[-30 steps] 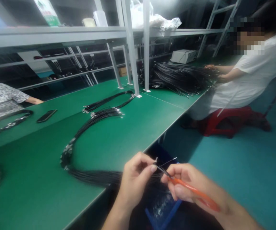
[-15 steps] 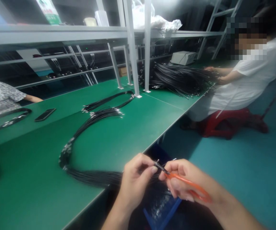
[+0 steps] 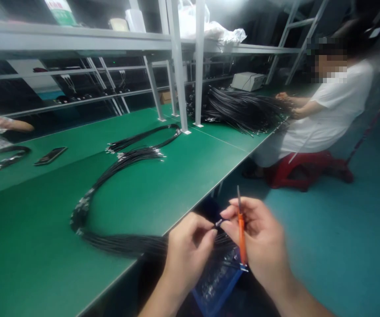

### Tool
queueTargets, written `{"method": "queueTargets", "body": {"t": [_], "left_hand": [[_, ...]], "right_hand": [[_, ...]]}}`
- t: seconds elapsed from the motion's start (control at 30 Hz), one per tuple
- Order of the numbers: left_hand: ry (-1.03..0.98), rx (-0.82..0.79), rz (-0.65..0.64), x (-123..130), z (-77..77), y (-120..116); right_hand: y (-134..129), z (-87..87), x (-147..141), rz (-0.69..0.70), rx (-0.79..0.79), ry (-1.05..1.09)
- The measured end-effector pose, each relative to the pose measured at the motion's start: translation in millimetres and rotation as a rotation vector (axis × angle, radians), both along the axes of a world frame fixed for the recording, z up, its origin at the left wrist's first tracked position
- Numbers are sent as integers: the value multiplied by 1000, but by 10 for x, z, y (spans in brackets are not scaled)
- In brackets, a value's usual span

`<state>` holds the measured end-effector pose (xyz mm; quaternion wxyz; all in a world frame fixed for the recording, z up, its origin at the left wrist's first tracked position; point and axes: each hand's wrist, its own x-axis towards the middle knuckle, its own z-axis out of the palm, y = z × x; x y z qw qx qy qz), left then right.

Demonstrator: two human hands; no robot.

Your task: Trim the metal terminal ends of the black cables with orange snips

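My left hand (image 3: pixel 190 246) is closed in a pinch on the end of a black cable, whose small silvery tip (image 3: pixel 218 223) shows between my two hands. In my right hand (image 3: pixel 259 233) are orange-handled scissors (image 3: pixel 241 237), held upright with the dark blades pointing up. The thumb of that hand is close to the cable tip; whether it touches is unclear. A long bundle of black cables (image 3: pixel 120 245) curves over the green table and passes off its edge behind my left hand. Below my hands is a blue bin (image 3: pixel 221 293) with small pale pieces inside.
A second cable loop (image 3: pixel 137 140) and a phone (image 3: pixel 51 156) lie on the green table (image 3: pixel 137 198). Shelf posts (image 3: pixel 180 88) rise from it. A large cable pile (image 3: pixel 239 108) lies before a person in white on a red stool (image 3: pixel 289 171). Another person's arm shows at far left.
My right hand has turned the scissors from slanting across the cable end to upright, and its fingers have lifted. The person's arm at the left has drawn back. The view has shifted slightly.
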<state>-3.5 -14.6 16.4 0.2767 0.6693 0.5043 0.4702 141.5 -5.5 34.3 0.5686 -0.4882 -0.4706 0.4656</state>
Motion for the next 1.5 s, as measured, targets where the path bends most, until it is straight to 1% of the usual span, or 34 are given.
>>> {"method": "queueTargets", "body": {"t": [0.1,0.2,0.3,0.37,0.47,0.57,0.63,0.7,0.8,0.87,0.9,0.97,1.0,1.03,1.07,1.1,1.13,1.17,1.23,1.27,1.33,1.4,1.43,1.5], "left_hand": [[33,32,38,43,-22,-12],[28,45,79,60,-50,-19],[-13,23,122,57,-56,-31],[-50,-15,119,45,-45,-38],[-95,-80,81,18,-16,-42],[-128,-133,75,-12,9,-38],[-140,-154,79,-30,18,-33],[-143,-168,81,-43,23,-28],[-134,-173,87,-54,24,-27],[-115,-162,92,-54,21,-31],[-106,-158,93,-52,17,-33],[-97,-161,89,-48,4,-33],[-103,-166,87,-47,-6,-30],[-116,-175,85,-47,-15,-27],[-134,-186,82,-50,-24,-22],[-154,-196,79,-56,-31,-16],[-177,-208,73,-66,-34,-11],[-199,-218,61,-79,-33,-7],[-239,-234,37,-115,-20,-1],[-259,-239,23,-135,-9,3],[-306,-252,-10,-176,13,13],[-361,-265,-48,-209,30,29],[-389,-270,-64,-220,34,37],[-435,-273,-84,-233,33,52]], "right_hand": [[11,-39,-133,-69,77,-81],[5,-86,-222,-116,80,-48],[-30,-146,-287,-61,-4,88],[-56,-186,-318,-19,-44,171],[-69,-218,-330,41,-54,274],[-57,-200,-307,135,-53,369],[-45,-168,-284,107,-45,379],[-33,-135,-266,25,-21,352],[-24,-127,-261,-44,41,270],[-33,-163,-267,-68,89,132],[-44,-190,-269,-89,137,38],[-78,-242,-264,-119,314,-153],[-100,-260,-257,-90,428,-232],[-124,-270,-245,-23,535,-293],[-150,-271,-230,70,609,-330],[-175,-265,-210,151,639,-340],[-198,-254,-185,201,620,-326],[-217,-239,-153,220,564,-292],[-235,-204,-68,215,364,-194],[-231,-185,-16,247,250,-146],[-195,-150,98,403,41,-58],[-133,-125,195,605,-123,56],[-101,-121,231,681,-194,116],[-45,-131,270,772,-307,206]]}}
